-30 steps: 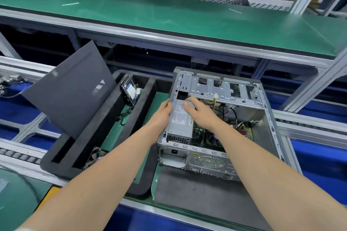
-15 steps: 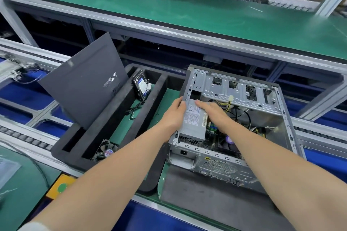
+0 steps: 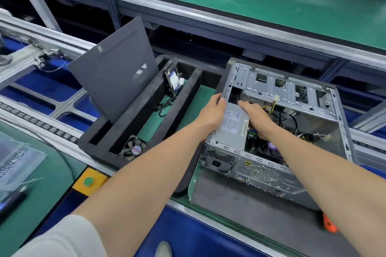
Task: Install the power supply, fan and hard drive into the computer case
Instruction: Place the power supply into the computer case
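Both hands at power supply (image 3: 231,129) inside computer case (image 3: 261,159).
Arms out: left hand (image 3: 211,111) grips case's left wall; right hand (image 3: 258,118) flat, fingers straight, atop supply. Fan (image 3: 133,149), hard drive (image 3: 171,81) in foam tray (image 3: 98,155).

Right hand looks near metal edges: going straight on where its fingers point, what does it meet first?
Probably the computer case's far wall, past the gap beyond the power supply under the right hand; depth unclear.

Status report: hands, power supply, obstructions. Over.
Left hand grips computer case wall; right hand flat on power supply. Supply in rear corner. Cables beside it; fan, hard drive in foam tray.
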`<state>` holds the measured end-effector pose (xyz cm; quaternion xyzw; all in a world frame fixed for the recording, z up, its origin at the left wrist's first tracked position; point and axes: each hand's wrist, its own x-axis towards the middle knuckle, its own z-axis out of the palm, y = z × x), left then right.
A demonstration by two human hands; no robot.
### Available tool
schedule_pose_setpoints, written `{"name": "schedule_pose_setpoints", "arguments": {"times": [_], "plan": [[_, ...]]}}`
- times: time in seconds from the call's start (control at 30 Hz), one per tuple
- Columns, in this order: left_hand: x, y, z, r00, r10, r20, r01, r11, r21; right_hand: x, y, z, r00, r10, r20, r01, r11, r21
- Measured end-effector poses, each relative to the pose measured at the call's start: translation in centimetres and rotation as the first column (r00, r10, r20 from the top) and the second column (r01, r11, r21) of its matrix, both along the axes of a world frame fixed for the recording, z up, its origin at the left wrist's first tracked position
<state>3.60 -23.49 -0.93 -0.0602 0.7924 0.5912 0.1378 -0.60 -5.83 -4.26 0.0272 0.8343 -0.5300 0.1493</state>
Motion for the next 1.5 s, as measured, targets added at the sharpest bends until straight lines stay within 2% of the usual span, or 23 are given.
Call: {"name": "schedule_pose_setpoints", "arguments": {"times": [0.07,0.13,0.2,0.33,0.43,0.53,0.73,0.93,1.07,1.27,1.37,1.5], "plan": [[0.0,0.0,0.0,1.000,-0.004,0.005,0.004,1.000,0.006,0.0,0.0,0.4,0.996,0.032,0.079,-0.030,0.999,-0.032],[0.0,0.0,-0.1,1.000,-0.009,0.012,0.009,1.000,0.016,0.4,0.1,0.8,0.967,0.155,0.201,-0.143,0.987,-0.073],[-0.1,0.0,-0.2,1.000,-0.010,0.011,0.010,1.000,0.013,0.7,0.1,1.0,0.938,0.244,0.244,-0.223,0.968,-0.111],[0.0,-0.1,-0.2,1.000,-0.003,0.016,0.003,1.000,0.006,0.5,-0.3,1.4,0.966,0.205,0.160,-0.188,0.975,-0.118],[0.3,-0.3,-0.4,0.997,-0.049,0.060,0.043,0.994,0.097,0.3,-0.3,1.7,0.974,0.194,0.119,-0.182,0.978,-0.106],[0.4,-0.5,-0.5,0.993,-0.095,0.069,0.084,0.984,0.155,0.0,-0.4,1.7,0.975,0.179,0.128,-0.164,0.979,-0.122],[0.0,-0.4,-0.7,0.995,0.004,0.096,-0.025,0.977,0.213,-0.5,0.0,1.6,0.969,0.205,0.141,-0.188,0.975,-0.122],[0.2,-0.5,-0.3,0.983,-0.030,0.182,-0.031,0.947,0.320,-1.1,-0.4,0.6,0.989,0.080,0.127,-0.051,0.976,-0.212],[0.2,-0.5,-0.4,0.987,-0.024,0.159,-0.023,0.957,0.288,-1.1,-0.3,0.3,0.977,0.078,0.201,-0.020,0.962,-0.274],[-0.1,-0.2,-0.5,0.996,0.046,0.077,-0.054,0.992,0.113,-1.8,0.2,-0.1,0.937,0.179,0.299,-0.073,0.940,-0.333],[0.0,0.1,-0.4,0.996,0.050,0.079,-0.056,0.996,0.076,-2.2,0.6,-0.2,0.908,0.200,0.367,-0.078,0.943,-0.323],[0.4,0.0,0.1,0.996,0.016,0.085,-0.021,0.998,0.054,-3.4,0.7,0.2,0.816,0.284,0.504,-0.182,0.953,-0.243]]}}
